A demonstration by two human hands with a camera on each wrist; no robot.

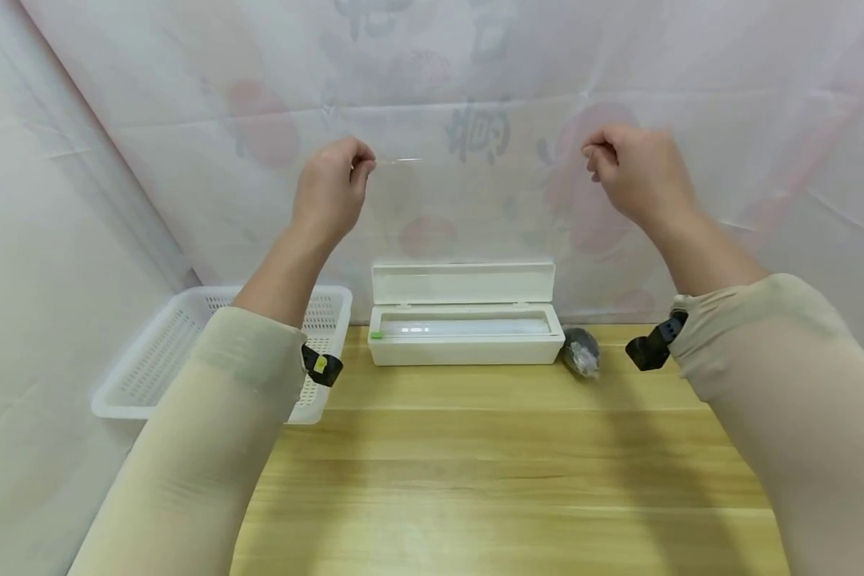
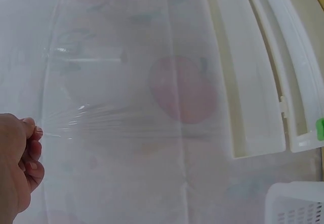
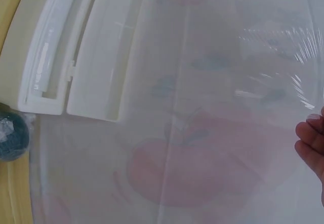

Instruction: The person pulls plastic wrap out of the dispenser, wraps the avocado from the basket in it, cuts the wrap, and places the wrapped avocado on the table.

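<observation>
Both hands raised high above the far edge of the wooden table [image 1: 490, 480], well apart, in front of the printed backdrop sheet [image 1: 187, 80].

Left hand [image 1: 329, 188]: fingers curled, thumb and fingertips [image 2: 36, 131] pinching one top corner of a clear sheet of cling film [image 1: 475, 232]. Stretch wrinkles fan out from the pinch in the left wrist view.

Right hand [image 1: 637, 172]: fingers curled in, fingertips [image 3: 310, 135] at the other top corner of the film. Creases radiate from there in the right wrist view, so pinching it too, though the contact itself sits at the frame edge.

Film held taut between the two hands, hanging down toward the white dispenser box [image 1: 468, 336]. Top edge shows as a thin bright line beside the left hand; lower edge too faint to trace.

Dispenser box at the middle of the far edge, lid up and leaning back, roll visible inside, small green tab at its left end.

White perforated basket [image 1: 158, 360] at the far left corner, overhanging the table's left edge, just beside the box.

Dark object wrapped in clear film [image 1: 581, 352] just right of the box, touching or nearly so.

Beige sleeves on both forearms, black strap at each wrist.
</observation>
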